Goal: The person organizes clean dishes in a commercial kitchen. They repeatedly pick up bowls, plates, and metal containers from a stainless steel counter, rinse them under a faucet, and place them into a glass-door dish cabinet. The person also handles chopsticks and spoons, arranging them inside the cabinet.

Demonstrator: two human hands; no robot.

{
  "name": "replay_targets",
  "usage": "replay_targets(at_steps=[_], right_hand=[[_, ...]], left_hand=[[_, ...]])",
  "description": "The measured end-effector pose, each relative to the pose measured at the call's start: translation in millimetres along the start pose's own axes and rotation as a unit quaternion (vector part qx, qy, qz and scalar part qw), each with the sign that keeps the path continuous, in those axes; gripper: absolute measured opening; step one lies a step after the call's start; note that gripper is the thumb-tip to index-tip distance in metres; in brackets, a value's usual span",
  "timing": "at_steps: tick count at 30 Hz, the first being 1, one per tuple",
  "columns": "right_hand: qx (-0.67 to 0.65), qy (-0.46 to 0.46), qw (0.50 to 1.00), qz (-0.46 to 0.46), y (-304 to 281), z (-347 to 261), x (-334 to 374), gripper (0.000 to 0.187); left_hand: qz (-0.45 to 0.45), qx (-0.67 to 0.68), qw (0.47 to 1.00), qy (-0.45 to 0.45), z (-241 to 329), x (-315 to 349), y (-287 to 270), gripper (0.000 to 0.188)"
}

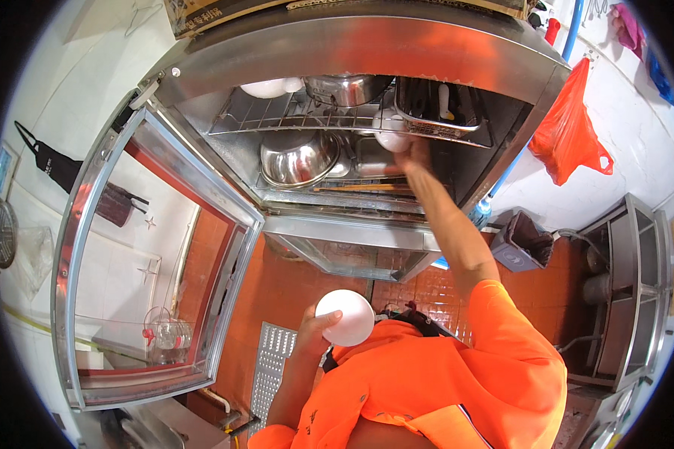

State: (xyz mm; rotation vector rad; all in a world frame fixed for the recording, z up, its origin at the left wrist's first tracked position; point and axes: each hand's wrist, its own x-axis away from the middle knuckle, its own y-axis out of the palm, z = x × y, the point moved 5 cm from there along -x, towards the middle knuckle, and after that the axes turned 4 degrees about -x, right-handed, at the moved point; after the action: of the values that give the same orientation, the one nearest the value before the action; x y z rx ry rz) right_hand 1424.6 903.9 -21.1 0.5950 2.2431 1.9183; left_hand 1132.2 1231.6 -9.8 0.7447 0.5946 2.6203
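My left hand (316, 329) grips a white bowl (346, 317) in front of my body, the thumb lying over its edge. Inside the steel cabinet (352, 41), my right hand (416, 156) reaches under the wire rack (314, 123) and is closed on a second white bowl (392, 139). The rack partly covers that bowl, and most of the right fingers are hidden behind it. Left of it on the lower shelf is a shiny metal basin (296, 159). A metal pot (342, 90), a white dish (272, 87) and a tray of utensils (438, 108) rest on the rack.
The cabinet's glass door (150, 262) stands swung out to the left. A lower glass door (344, 251) is below the opening. A red plastic bag (574, 127) hangs at the right, above a grey bin (524, 239). Metal shelving (625, 292) stands at the far right.
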Motion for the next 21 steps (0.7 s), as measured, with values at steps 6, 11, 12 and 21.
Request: replay_targets(at_steps=[6, 11, 12, 21], right_hand=[[0.227, -0.234, 0.944, -0.050, 8, -48, 25, 0.026], [0.198, 0.060, 0.978, -0.036, 20, 30, 59, 0.033], [0.179, 0.015, 0.984, -0.004, 6, 39, 42, 0.033], [0.175, -0.134, 0.975, -0.024, -6, -74, 25, 0.030]], left_hand=[[-0.001, 0.014, 1.000, -0.018, -7, -4, 0, 0.047], [0.000, 0.031, 0.999, -0.017, -15, -4, -7, 0.045], [-0.009, 0.030, 0.999, -0.019, -16, -8, -5, 0.045], [0.037, 0.070, 0.997, 0.003, -21, 16, -36, 0.042]])
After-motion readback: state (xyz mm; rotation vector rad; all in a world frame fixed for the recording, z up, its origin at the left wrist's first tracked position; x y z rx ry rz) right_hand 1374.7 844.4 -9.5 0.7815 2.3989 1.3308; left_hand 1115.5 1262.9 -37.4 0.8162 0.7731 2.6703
